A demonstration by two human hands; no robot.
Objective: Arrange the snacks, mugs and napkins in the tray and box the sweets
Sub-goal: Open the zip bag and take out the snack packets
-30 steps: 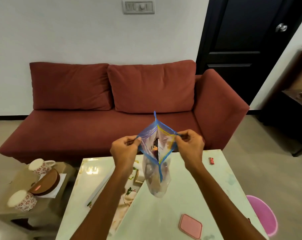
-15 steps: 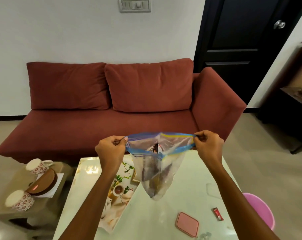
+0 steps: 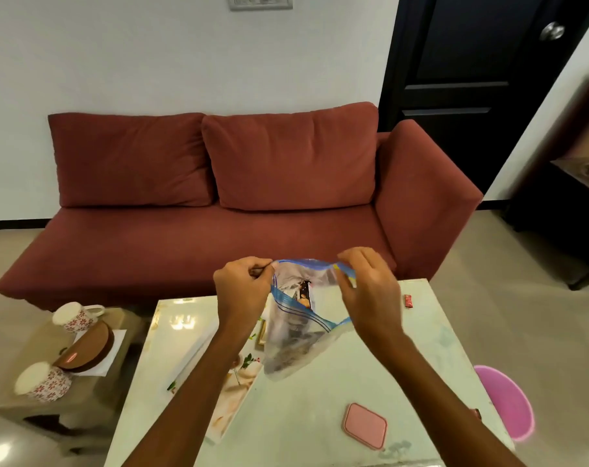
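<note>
The left hand (image 3: pixel 242 291) and right hand (image 3: pixel 370 291) each pinch one end of the blue-sealed mouth of the clear plastic zip bag (image 3: pixel 296 338), which hangs between them above the pale glossy table (image 3: pixel 320 416), its mouth running side to side, equally near both hands.

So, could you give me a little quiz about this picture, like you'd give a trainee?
1. True or false: the left hand and right hand both pinch the zip bag.
2. Where are the two flowered mugs? A on a shelf; B on the low side table; C in a sink.
3. What colour is the flat lid lying on the table?
Key: 1 true; 2 B; 3 pink.
</note>
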